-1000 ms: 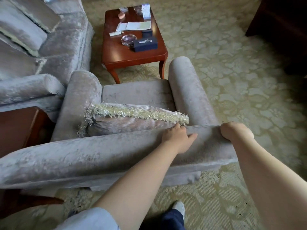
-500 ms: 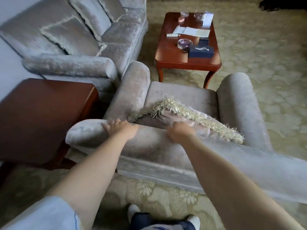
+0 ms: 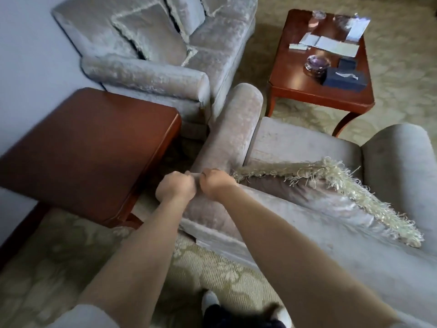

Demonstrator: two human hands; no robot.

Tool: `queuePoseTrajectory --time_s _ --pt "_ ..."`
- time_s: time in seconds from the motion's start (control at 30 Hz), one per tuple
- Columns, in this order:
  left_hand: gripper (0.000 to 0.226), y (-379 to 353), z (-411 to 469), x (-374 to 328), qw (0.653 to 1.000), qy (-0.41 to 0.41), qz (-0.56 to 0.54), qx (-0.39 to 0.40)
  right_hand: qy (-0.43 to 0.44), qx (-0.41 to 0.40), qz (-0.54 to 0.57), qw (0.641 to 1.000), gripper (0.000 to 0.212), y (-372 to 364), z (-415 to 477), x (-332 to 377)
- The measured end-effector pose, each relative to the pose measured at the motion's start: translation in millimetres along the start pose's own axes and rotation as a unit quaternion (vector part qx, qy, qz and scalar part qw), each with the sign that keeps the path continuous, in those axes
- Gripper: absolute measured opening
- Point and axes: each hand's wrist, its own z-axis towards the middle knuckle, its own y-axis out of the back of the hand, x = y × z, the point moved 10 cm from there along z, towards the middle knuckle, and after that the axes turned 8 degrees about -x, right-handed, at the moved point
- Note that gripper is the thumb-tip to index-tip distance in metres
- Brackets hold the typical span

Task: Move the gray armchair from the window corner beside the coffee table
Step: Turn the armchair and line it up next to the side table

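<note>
Together, the left hand (image 3: 176, 189) and right hand (image 3: 216, 184) are gripping, fingers curled, the back corner of the gray armchair (image 3: 295, 143) near the coffee table (image 3: 295, 84).

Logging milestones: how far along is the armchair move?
Done: the armchair stands close to the coffee table, seat facing its near end. In hand: the left hand and right hand grip the backrest's corner, side by side. Left: probably a final nudge, since one arm sits very close to the sofa, with the side table nearby.
</note>
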Motion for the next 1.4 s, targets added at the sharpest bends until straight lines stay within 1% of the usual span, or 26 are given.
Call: queuePoseTrajectory --time_s 0.07,0.13,0.2,0.23,0.27,0.33,0.43,0.57,0.63,0.73,0.8,0.83,0.9,0.93,1.03,1.13,1.2,1.3,1.4 --pt "0.052 2.9 -2.1 0.7 1.000 0.001 0.009 -0.015 -0.011 0.029 0.032 0.999 0.038 -6.3 16.4 8.3" --pt "0.049 1.6 -1.4 4.1 1.000 0.011 0.021 -0.016 0.018 0.069 0.047 0.996 0.038 -15.5 28.3 21.0" --pt "0.046 -0.5 0.9 10.7 0.999 0.031 0.024 -0.018 0.078 0.142 0.066 0.985 0.039 -34.2 32.1 34.9" --pt "0.045 -1.4 2.0 14.4 0.999 0.042 0.018 -0.022 0.106 0.161 0.082 0.978 0.040 -39.5 34.1 41.0" --pt "0.044 -1.8 3.2 17.0 0.998 0.049 0.016 -0.026 0.117 0.172 0.086 0.974 0.041 -43.9 37.4 42.8" --pt "0.040 -1.8 5.2 18.1 0.998 0.043 0.022 -0.036 0.132 0.197 0.055 0.970 0.043 -51.0 45.3 44.1" --pt "0.035 -1.6 1.2 15.3 0.998 0.024 0.026 -0.043 0.205 0.208 -0.033 0.956 0.036 -58.4 44.7 55.0" --pt "0.033 -3.4 -23.3 23.9 0.998 0.030 0.019 -0.043 0.299 0.189 -0.143 0.925 0.038 -70.6 20.1 57.0" --pt "0.034 -6.6 -35.9 33.1 0.998 0.041 0.027 -0.044 0.315 0.188 -0.156 0.917 0.036 -75.5 9.5 54.5" --pt "0.033 -7.7 -49.1 59.4 0.995 0.090 -0.004 -0.052 0.333 0.203 -0.151 0.908 0.033 -92.6 -6.7 59.0" --pt "0.031 -9.5 -54.0 74.2 0.992 0.110 -0.023 -0.053 0.306 0.226 -0.139 0.914 0.036 -106.1 -12.3 58.5" --pt "0.031 -9.6 -53.6 78.4 0.991 0.115 -0.034 -0.060 0.293 0.222 -0.128 0.921 0.037 -107.3 -10.5 57.9" --pt "0.031 -7.0 -47.6 79.7 0.989 0.121 -0.052 -0.073 0.251 0.219 -0.072 0.940 0.036 -101.5 -2.0 57.4" --pt "0.031 -6.8 -44.4 79.4 0.988 0.122 -0.053 -0.077 0.245 0.221 -0.052 0.943 0.035 -99.8 0.2 57.2" --pt "0.031 -9.5 -41.0 78.6 0.989 0.116 -0.056 -0.073 0.251 0.214 -0.047 0.943 0.034 -98.2 0.3 55.8" --pt "0.034 -11.6 -37.0 79.6 0.991 0.097 -0.065 -0.067 0.217 0.182 -0.020 0.959 0.038 -87.3 0.6 57.1" --pt "0.037 -11.3 -34.2 78.9 0.993 0.080 -0.064 -0.064 0.203 0.161 -0.039 0.965 0.040 -77.6 -4.9 53.5" --pt "0.042 -9.4 -32.3 74.9 0.995 0.047 -0.064 -0.062 0.126 0.109 -0.031 0.986 0.042 -59.8 -14.5 25.8" --pt "0.042 -2.9 -33.9 70.4 0.995 0.030 -0.068 -0.070 0.088 0.070 -0.035 0.993 0.044 -38.9 -33.1 -5.0"
